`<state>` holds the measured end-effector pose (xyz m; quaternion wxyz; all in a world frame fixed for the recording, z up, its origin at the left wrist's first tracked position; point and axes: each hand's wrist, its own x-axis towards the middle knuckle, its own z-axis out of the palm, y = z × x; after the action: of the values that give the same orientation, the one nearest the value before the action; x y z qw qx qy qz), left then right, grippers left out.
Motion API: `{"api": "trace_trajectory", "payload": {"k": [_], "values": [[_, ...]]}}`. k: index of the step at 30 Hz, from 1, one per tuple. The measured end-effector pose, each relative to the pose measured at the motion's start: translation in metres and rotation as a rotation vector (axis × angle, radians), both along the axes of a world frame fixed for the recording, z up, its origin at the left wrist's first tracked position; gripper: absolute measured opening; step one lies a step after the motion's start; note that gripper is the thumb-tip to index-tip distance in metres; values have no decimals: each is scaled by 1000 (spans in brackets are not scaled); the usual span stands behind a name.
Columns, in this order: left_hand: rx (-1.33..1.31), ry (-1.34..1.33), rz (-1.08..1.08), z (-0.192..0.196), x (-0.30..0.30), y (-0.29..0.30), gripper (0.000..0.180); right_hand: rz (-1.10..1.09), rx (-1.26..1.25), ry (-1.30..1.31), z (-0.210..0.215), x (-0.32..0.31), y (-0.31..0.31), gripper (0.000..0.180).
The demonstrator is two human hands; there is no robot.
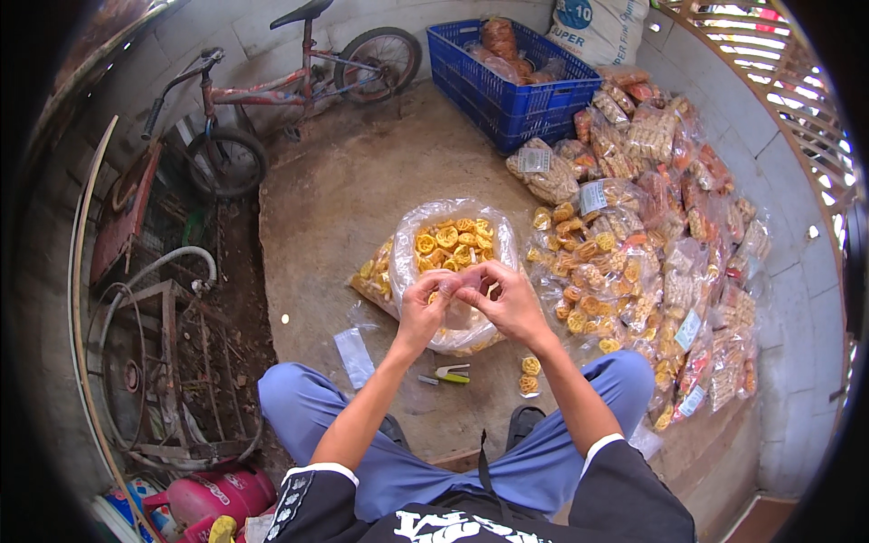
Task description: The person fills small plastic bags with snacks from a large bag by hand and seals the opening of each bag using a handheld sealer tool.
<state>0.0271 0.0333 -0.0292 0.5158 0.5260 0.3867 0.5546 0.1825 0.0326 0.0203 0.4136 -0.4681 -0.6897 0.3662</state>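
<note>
My left hand [425,306] and my right hand [507,301] meet over a large open clear plastic sack [496,226]. Yellow curled crackers [449,237] fill it. The fingers of both hands are closed in a pinch on a small clear plastic bag [466,315], thin and hard to make out against the sack. On the floor in front of me lies a green stapler [453,374]. To its left is a stack of flat clear bags [354,357]; to its right, a small packet of crackers [529,376].
Another filled bag [373,288] leans against the sack's left side. Many packed snack bags [634,244] are heaped along the right wall. At the back stand a blue crate [507,104], a white sack [597,32] and a small bicycle [290,90]. A metal frame [172,371] and pink gas cylinder [217,498] are left.
</note>
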Motion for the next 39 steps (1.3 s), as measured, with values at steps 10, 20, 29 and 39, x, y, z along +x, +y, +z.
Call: {"api": "trace_trajectory", "payload": {"k": [10,20,29,39], "values": [[-161,-192,42,10,-2,0,16,64,-250,280,-11,-4,-1,23],[-181,-35,35,15,-4,-2,21,-69,-177,241,-15,-4,-1,17],[-99,-107,33,17,-8,2,18,-2,-123,198,-18,-1,3,19],[-111,-55,120,15,-3,-3,11,57,-197,220,-19,-8,-1,18]]}}
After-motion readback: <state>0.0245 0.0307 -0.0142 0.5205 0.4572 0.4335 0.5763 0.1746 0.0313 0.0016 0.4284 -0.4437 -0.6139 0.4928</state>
